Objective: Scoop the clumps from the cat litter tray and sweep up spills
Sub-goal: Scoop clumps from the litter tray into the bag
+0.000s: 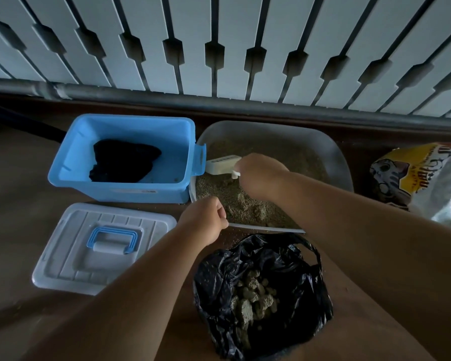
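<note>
Risks: scoop point(223, 164) sits at far-left of litter tray point(331, 149), right by blue bin point(76, 152). Lifting fast or tilted → litter spills over rim onto floor, or clump breaks up in the litter. Carry path to black bag point(292, 259) crosses tray's near rim; bag mouth is floppy, could miss. Bag already has clumps point(253, 295) in it. Grains already on floor nr bag, need sweeping.

Pose: right hand point(261, 169) closed round scoop handle, arm reaching fwd over tray. Left hand point(206, 217) curled at near-left rim, looks to pinch the rim edge.
</note>
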A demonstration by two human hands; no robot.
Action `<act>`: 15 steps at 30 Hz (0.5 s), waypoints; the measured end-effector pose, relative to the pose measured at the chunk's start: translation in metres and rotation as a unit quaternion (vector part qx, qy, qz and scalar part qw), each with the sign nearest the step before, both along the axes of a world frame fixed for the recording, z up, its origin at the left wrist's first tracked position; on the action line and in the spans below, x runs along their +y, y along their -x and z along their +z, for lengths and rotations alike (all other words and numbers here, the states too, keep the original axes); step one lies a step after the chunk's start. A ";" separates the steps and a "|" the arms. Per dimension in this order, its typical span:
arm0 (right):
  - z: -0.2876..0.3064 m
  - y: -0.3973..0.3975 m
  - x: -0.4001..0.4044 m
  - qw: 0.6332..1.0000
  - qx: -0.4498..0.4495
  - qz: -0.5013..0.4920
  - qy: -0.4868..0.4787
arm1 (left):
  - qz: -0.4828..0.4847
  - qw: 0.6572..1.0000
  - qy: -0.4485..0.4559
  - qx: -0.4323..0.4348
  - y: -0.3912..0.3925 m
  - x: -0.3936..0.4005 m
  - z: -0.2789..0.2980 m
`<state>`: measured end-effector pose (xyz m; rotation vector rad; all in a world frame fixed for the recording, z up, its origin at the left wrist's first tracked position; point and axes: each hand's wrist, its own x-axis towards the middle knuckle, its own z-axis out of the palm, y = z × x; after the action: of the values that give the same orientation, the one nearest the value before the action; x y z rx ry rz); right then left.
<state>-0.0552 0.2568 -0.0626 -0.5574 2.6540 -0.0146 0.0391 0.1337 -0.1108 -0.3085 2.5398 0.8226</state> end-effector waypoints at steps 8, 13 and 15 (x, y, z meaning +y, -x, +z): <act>0.038 -0.016 0.035 0.980 0.046 0.170 -0.094 | 0.011 1.000 -0.001 -0.021 0.004 0.003 0.004; 0.048 -0.027 0.068 0.975 0.090 0.171 -0.111 | 0.004 1.000 -0.002 -0.021 0.002 0.004 0.006; 0.053 -0.028 0.081 0.978 0.096 0.154 -0.105 | 0.002 1.000 -0.007 -0.024 0.002 0.005 0.007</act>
<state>-0.0268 0.3376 -0.0100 -0.9316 2.6748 0.4273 0.0368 0.1384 -0.1034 -0.3259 2.4885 0.8235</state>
